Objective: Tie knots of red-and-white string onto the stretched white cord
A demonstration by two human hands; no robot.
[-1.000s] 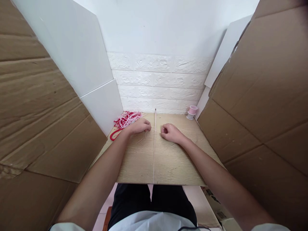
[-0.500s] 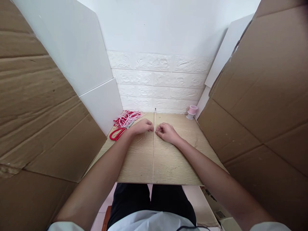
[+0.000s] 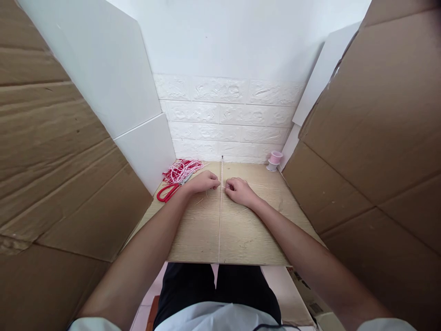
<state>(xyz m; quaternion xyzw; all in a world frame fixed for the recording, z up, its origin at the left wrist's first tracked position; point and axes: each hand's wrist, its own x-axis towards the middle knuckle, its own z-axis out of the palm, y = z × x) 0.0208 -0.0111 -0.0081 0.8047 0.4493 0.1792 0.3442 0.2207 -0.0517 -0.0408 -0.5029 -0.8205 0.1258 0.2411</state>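
A thin pale cord [image 3: 219, 225] runs taut down the middle of the table, from a small dark fixing [image 3: 222, 157] at the wall to the front edge. Its far part looks thicker and whiter. Just left of it, my left hand [image 3: 208, 181] is closed, pinching a fine thread. My right hand [image 3: 237, 189] is closed on the other side, fingertips pinching thread too. A short stretch of thread [image 3: 223, 186] crosses the cord between my hands. Loose thread ends trail on the wood below both hands.
Red-handled scissors [image 3: 167, 192] lie by my left forearm, beside a heap of red and pale pink cords [image 3: 182, 170]. Two stacked spools [image 3: 274, 161] stand at the back right. Cardboard walls [image 3: 372, 138] flank the wooden table [image 3: 255, 239].
My right hand has moved slightly to the right, away from the cord, and the gap between my hands has widened. The left hand has barely moved.
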